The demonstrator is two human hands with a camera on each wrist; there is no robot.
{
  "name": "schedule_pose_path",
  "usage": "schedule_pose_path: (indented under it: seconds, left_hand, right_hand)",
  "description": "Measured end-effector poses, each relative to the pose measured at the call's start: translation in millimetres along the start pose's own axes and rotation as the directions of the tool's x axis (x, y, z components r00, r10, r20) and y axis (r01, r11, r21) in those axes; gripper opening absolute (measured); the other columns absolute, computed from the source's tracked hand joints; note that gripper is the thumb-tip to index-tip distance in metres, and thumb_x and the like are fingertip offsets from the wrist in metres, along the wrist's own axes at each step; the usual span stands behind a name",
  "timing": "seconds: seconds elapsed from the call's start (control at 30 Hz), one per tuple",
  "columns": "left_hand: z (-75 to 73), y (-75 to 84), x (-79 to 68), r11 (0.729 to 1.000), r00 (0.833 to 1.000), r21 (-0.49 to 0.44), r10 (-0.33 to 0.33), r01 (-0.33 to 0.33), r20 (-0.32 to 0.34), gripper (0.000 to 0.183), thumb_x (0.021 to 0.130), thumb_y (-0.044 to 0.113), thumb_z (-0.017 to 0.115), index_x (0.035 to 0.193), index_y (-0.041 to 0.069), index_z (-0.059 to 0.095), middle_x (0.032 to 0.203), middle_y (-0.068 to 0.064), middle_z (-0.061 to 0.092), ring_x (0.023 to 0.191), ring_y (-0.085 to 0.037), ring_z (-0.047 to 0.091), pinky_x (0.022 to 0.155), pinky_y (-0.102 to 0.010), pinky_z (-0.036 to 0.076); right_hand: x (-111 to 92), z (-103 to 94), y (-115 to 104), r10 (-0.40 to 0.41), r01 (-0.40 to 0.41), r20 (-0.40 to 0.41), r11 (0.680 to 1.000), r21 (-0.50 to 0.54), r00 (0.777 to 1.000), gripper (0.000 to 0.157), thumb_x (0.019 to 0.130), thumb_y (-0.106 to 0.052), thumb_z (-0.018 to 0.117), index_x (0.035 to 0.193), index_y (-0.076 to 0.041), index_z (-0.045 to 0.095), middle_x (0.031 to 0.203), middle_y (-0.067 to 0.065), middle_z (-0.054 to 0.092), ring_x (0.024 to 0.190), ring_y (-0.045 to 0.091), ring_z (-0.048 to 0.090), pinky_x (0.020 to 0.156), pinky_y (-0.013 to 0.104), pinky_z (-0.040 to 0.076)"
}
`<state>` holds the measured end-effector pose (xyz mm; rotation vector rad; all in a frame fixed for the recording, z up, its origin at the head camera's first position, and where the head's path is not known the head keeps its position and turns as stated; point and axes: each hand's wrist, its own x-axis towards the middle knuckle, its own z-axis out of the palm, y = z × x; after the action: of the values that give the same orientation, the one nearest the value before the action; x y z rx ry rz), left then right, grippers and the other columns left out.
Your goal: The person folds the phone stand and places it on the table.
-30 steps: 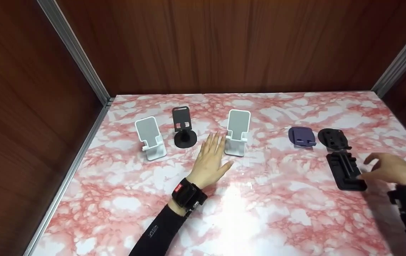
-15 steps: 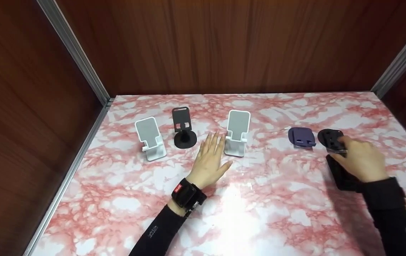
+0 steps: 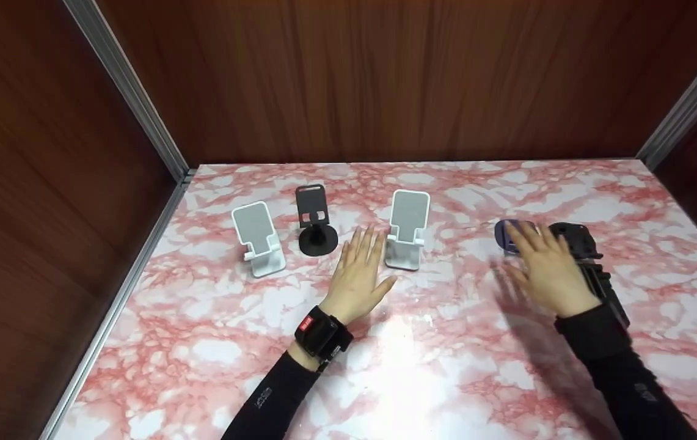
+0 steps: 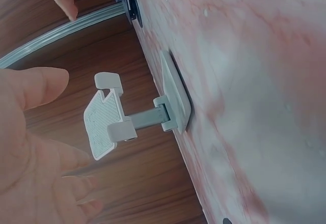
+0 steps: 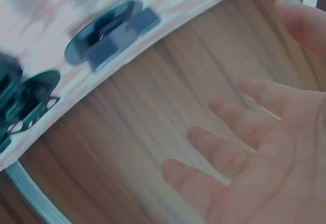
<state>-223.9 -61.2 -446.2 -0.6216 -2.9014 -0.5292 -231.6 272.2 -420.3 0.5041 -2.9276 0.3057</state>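
Note:
My left hand [image 3: 357, 284] reaches forward with straight fingers, just left of an upright white phone stand [image 3: 409, 214] with a grey pad. In the left wrist view that stand [image 4: 104, 117] shows side-on beyond the fingers, which do not grip it. My right hand [image 3: 550, 275], fingers spread, hovers over a purple folded phone stand [image 3: 499, 237] and partly hides it. Beneath and beside the right wrist are a black folded stand with a round base [image 3: 581, 239] and a larger black rectangular folded stand [image 3: 612, 296], partly covered. The right palm [image 5: 285, 168] holds nothing.
On the left stand another white phone stand [image 3: 255, 227] and a black upright stand [image 3: 313, 205] with a round base. The pink marbled table [image 3: 446, 342] meets wood-grain panels [image 3: 409, 79] at the back and sides, with metal rails [image 3: 140, 104] at the corners.
My right hand has swept left, from beside the black rectangular stand, over the black folded stands, to the purple one, its fingers straightening. The left hand and the stands stay in place.

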Motion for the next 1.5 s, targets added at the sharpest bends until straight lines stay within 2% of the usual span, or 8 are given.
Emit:
schedule_pose_path:
  seconds: [0.3,0.6,0.73,0.93,1.03,1.17,1.37,1.5]
  left_hand:
    - [1.6,-0.5,5.8,0.999,1.0,0.044,-0.013,0.014,-0.02,0.078,0.099,0.042,0.053,0.157,0.003,0.019,0.165,-0.019,0.015,0.153,-0.037,0.008,0.125,-0.052,0.014]
    - [2.8,2.2,23.9,1.0,0.998,0.012,-0.02,0.021,-0.067,0.077,0.099,0.038,0.053,0.157,0.001,0.019,0.166,-0.017,0.012,0.154,-0.035,0.008,0.127,-0.048,0.011]
    - [1.7,2.4,35.1,0.999,0.996,-0.033,-0.029,0.026,-0.086,0.076,0.1,0.038,0.051,0.156,-0.002,0.019,0.165,-0.019,0.014,0.154,-0.034,0.008,0.127,-0.047,0.01]
    - [5.9,1.1,51.4,0.975,0.989,-0.223,-0.03,-0.002,-0.142,0.074,0.099,0.029,0.054,0.152,-0.011,0.021,0.161,-0.026,0.021,0.153,-0.038,0.014,0.127,-0.045,0.011]
    - [9.7,-0.3,57.8,0.94,0.989,-0.34,-0.067,0.019,-0.131,0.072,0.099,0.026,0.052,0.151,-0.012,0.02,0.161,-0.027,0.02,0.152,-0.038,0.016,0.127,-0.044,0.013]
    - [14.8,-3.2,64.9,0.87,0.987,-0.488,-0.128,0.064,-0.098,0.071,0.1,0.023,0.052,0.154,-0.008,0.018,0.161,-0.025,0.023,0.15,-0.038,0.023,0.126,-0.044,0.018]
    - [23.9,-6.1,72.2,0.705,0.975,-0.705,-0.206,0.084,-0.089,0.064,0.098,0.01,0.053,0.154,-0.005,0.024,0.148,-0.026,0.045,0.132,-0.036,0.051,0.115,-0.042,0.04]
    - [28.4,-6.1,75.5,0.603,0.961,-0.791,-0.268,0.107,-0.075,0.057,0.099,0.007,0.051,0.152,-0.001,0.032,0.133,-0.025,0.057,0.118,-0.033,0.062,0.102,-0.037,0.052]
  right_hand:
    - [9,20.2,-26,-0.088,0.09,-0.105,0.996,0.012,0.991,0.067,0.098,-0.023,0.059,0.155,-0.003,0.029,0.16,0.023,0.026,0.148,0.049,0.018,0.113,0.075,0.018]
    - [18,31.7,-45,-0.089,0.092,-0.064,0.995,0.032,0.994,0.068,0.1,-0.027,0.053,0.157,-0.005,0.023,0.164,0.018,0.019,0.15,0.045,0.013,0.115,0.073,0.016]
    - [18,34.3,-48,-0.091,0.093,-0.05,0.995,0.041,0.995,0.065,0.102,-0.029,0.049,0.157,-0.005,0.023,0.164,0.017,0.018,0.151,0.045,0.013,0.117,0.071,0.012]
    - [19,36.6,-49,-0.09,0.091,-0.03,0.995,0.045,0.995,0.064,0.104,-0.032,0.045,0.158,-0.009,0.019,0.165,0.015,0.017,0.151,0.042,0.013,0.119,0.069,0.009]
    - [19,37.2,-49,-0.097,0.098,-0.027,0.994,0.041,0.995,0.065,0.104,-0.032,0.046,0.158,-0.009,0.019,0.165,0.015,0.018,0.152,0.042,0.013,0.119,0.069,0.01]
    - [20,37.9,-50,-0.101,0.101,-0.018,0.994,0.037,0.995,0.066,0.104,-0.033,0.046,0.158,-0.007,0.019,0.165,0.016,0.019,0.152,0.042,0.013,0.12,0.068,0.01]
    - [19,38.9,-50,-0.104,0.105,-0.014,0.994,0.038,0.994,0.067,0.104,-0.034,0.046,0.158,-0.006,0.018,0.164,0.016,0.019,0.151,0.042,0.013,0.12,0.067,0.008]
    - [19,39.3,-49,-0.103,0.103,-0.013,0.994,0.035,0.995,0.067,0.104,-0.034,0.045,0.159,-0.007,0.015,0.165,0.015,0.017,0.152,0.041,0.012,0.12,0.067,0.007]
